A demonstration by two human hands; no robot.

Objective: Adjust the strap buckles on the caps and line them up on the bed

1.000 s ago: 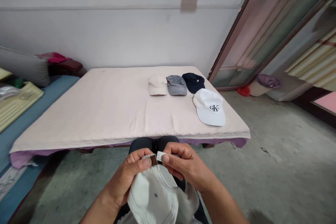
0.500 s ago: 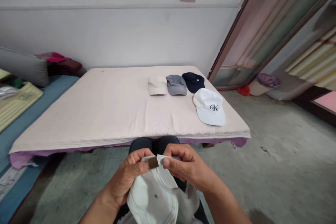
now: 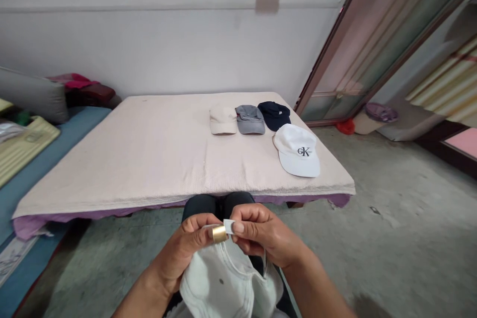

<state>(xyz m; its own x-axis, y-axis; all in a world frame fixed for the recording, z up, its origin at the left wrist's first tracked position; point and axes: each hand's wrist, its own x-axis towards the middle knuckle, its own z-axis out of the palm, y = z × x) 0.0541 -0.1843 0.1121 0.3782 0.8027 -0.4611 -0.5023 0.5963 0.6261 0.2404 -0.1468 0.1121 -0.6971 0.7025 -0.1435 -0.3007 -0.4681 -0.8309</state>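
Note:
A pale whitish cap (image 3: 219, 278) hangs from both my hands, low in the middle over my lap. My left hand (image 3: 186, 246) pinches a gold metal buckle (image 3: 219, 233) at the cap's strap. In my right hand (image 3: 266, 236), thumb and fingers grip the white strap end (image 3: 228, 227), which lies right beside the buckle. Four other caps lie on the covered bed: a cream one (image 3: 222, 120), a grey one (image 3: 250, 119), a navy one (image 3: 275, 116) and, nearer, a white one with black letters (image 3: 298, 150).
The bed (image 3: 149, 159) has a pale pink cover and stands against a white wall (image 3: 167, 49). A grey cushion (image 3: 33, 94) lies at the left. On the floor at the right are a bin (image 3: 372, 118) and a red bag (image 3: 346, 126).
The buckle has tilted and now shines gold instead of dark brown. My right hand has shifted slightly at the strap. The pink paper on the wall has swung up, mostly out of view.

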